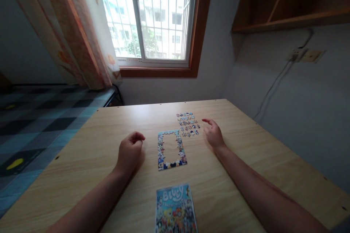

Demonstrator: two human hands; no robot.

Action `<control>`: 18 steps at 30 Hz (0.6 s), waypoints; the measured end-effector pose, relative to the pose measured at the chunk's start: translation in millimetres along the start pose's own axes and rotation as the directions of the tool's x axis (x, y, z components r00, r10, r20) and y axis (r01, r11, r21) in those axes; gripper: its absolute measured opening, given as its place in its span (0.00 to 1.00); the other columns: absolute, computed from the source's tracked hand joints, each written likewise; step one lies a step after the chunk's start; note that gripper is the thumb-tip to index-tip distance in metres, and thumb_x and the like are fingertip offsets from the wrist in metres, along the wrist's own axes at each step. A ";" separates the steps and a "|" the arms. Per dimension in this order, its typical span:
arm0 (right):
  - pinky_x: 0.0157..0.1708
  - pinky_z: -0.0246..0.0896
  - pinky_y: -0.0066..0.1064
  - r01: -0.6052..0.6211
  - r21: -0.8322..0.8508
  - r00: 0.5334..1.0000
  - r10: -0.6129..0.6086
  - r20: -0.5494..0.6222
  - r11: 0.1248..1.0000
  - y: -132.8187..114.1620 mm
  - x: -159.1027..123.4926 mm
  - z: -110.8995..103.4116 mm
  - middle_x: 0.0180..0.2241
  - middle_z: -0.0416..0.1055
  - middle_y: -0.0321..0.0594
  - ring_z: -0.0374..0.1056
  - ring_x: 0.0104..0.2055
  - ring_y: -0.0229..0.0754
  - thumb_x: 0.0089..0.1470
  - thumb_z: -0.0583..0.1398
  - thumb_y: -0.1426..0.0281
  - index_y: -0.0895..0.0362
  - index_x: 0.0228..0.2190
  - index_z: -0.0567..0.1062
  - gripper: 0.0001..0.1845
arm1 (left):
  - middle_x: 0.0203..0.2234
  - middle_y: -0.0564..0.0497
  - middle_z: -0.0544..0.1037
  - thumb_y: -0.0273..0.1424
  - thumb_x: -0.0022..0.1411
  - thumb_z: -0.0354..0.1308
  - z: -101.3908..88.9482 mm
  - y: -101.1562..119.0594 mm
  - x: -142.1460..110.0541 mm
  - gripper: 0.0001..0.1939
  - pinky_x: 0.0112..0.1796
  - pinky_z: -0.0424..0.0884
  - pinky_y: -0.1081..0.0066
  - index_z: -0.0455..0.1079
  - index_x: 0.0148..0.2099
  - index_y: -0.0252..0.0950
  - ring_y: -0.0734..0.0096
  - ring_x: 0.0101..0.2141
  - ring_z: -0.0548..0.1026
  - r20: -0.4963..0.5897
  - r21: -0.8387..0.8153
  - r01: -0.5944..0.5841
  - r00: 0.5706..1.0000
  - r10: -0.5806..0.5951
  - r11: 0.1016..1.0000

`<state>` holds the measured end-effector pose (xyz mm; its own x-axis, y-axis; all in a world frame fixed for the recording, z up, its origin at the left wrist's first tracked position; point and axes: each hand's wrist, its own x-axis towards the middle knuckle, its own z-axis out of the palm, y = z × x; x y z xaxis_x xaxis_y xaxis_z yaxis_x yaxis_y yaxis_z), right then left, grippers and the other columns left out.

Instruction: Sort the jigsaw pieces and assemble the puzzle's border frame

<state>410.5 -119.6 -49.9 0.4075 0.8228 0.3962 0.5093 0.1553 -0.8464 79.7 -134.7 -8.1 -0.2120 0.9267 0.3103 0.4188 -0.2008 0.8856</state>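
A jigsaw puzzle border (161, 153) is joined into a rectangle on the table, with bare wood showing inside it. Beyond it to the right lie loose puzzle pieces (188, 123), set out in several rows. My left hand (130, 150) rests left of the border, apart from it, its fingers curled in and no object showing. Just right of the loose pieces is my right hand (214, 134), its index finger stretched toward them and the other fingers bent; it holds nothing that I can see. Nearest me lies the puzzle box (176, 209) with "Bluey" on its cover.
The wooden table (235, 189) reaches back toward a wall below a barred window (164, 18). A bed with a checked cover (32, 116) stands along the left side. On the right wall a cord (273, 82) hangs from a socket, under a wooden shelf (290, 22).
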 end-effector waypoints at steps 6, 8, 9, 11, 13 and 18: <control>0.62 0.59 0.42 0.006 -0.045 1.000 -0.005 0.029 0.999 -3.3 -0.7 -1.3 0.50 0.76 0.47 0.69 0.56 0.50 0.43 0.53 0.70 0.58 0.43 0.78 0.25 | 0.20 0.54 0.74 0.32 0.42 0.51 -0.4 4.4 -1.4 0.07 0.32 0.67 0.68 0.69 0.23 0.39 0.66 0.26 0.71 0.000 0.002 0.006 1.000 -0.006 1.000; 0.62 0.58 0.42 0.005 -0.053 0.999 -0.003 0.035 0.999 -4.6 -0.9 -1.5 0.50 0.77 0.47 0.69 0.56 0.50 0.44 0.52 0.70 0.58 0.43 0.78 0.25 | 0.20 0.53 0.74 0.32 0.42 0.51 -0.8 4.8 -1.6 0.07 0.32 0.67 0.68 0.69 0.23 0.39 0.66 0.26 0.71 0.005 -0.001 0.007 1.000 -0.007 1.000; 0.62 0.59 0.42 0.005 -0.055 0.999 -0.003 0.038 0.998 -5.3 -1.1 -1.5 0.50 0.77 0.46 0.69 0.56 0.49 0.44 0.52 0.70 0.57 0.43 0.78 0.25 | 0.20 0.53 0.74 0.32 0.42 0.50 -1.0 4.9 -1.7 0.07 0.32 0.67 0.68 0.69 0.23 0.39 0.66 0.26 0.71 0.006 -0.001 0.004 1.000 -0.004 1.000; 0.62 0.59 0.42 0.004 -0.054 0.999 -0.002 0.040 0.999 -6.6 -1.3 -1.7 0.50 0.77 0.46 0.69 0.55 0.50 0.44 0.52 0.71 0.57 0.43 0.78 0.24 | 0.20 0.53 0.74 0.33 0.42 0.50 -1.3 5.5 -1.9 0.07 0.32 0.66 0.68 0.69 0.23 0.39 0.65 0.26 0.71 0.010 0.001 0.001 1.000 -0.001 1.000; 0.61 0.59 0.42 0.003 -0.051 0.999 -0.001 0.040 0.999 -7.6 -1.6 -1.7 0.50 0.77 0.46 0.69 0.55 0.50 0.44 0.53 0.71 0.57 0.43 0.78 0.24 | 0.20 0.53 0.73 0.33 0.42 0.50 -1.4 5.9 -2.0 0.08 0.31 0.66 0.68 0.69 0.23 0.39 0.65 0.26 0.70 0.017 0.008 0.001 1.000 -0.001 1.000; 0.61 0.59 0.41 0.010 -0.036 0.999 -0.009 0.034 0.999 -6.6 -2.3 -0.7 0.49 0.77 0.47 0.69 0.55 0.50 0.45 0.53 0.71 0.58 0.42 0.78 0.23 | 0.19 0.53 0.74 0.34 0.42 0.50 -1.2 3.1 -0.9 0.08 0.31 0.66 0.68 0.69 0.23 0.39 0.65 0.25 0.70 0.029 0.016 -0.012 1.000 0.012 1.000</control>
<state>406.8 -122.8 -44.9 0.3774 0.8393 0.3914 0.5403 0.1437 -0.8291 80.1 -136.5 -5.1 -0.1813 0.9332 0.3103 0.4353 -0.2068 0.8762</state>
